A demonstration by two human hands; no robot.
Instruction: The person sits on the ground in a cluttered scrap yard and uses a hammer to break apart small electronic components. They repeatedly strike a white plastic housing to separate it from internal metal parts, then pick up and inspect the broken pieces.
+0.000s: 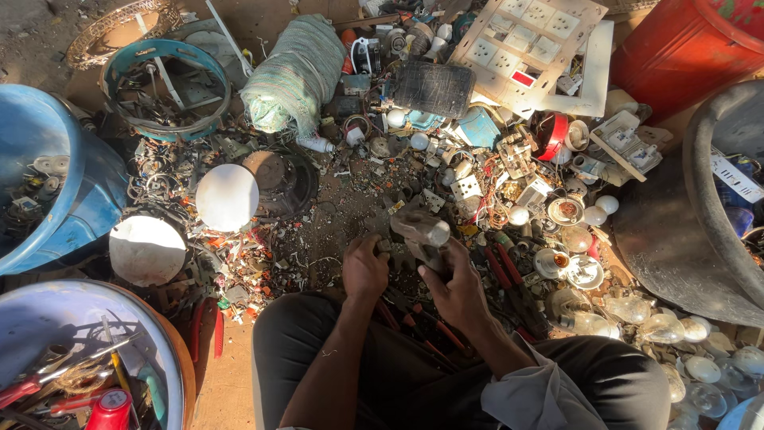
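Nearest to the camera, the dark trousers (382, 374) of the seated person are seen, with a light sleeve (541, 390) on the right forearm. Just beyond the knees, the left hand (364, 267) is pressed down in a loose fist on a small piece on the ground (334, 215); what is under it cannot be told. The right hand (458, 291) is closed around the handle of a hammer (420, 231), whose heavy grey head is held just above and between the two hands.

To do this step well, it is judged that the small piece should be kept firmly pinned, the fingers of the left hand drawn back from the striking spot, and the blow kept short and straight, because loose glass bulbs (652, 326) lie near on the right.

Red-handled pliers (501, 267) are laid just beside the right hand. Farther out, a white round dome (227, 197) and a dark speaker cone (282, 183) are seen on the left, then a blue tub (48, 175), a wrapped greenish bundle (294, 76) and a white switch panel (529, 48) at the far side.
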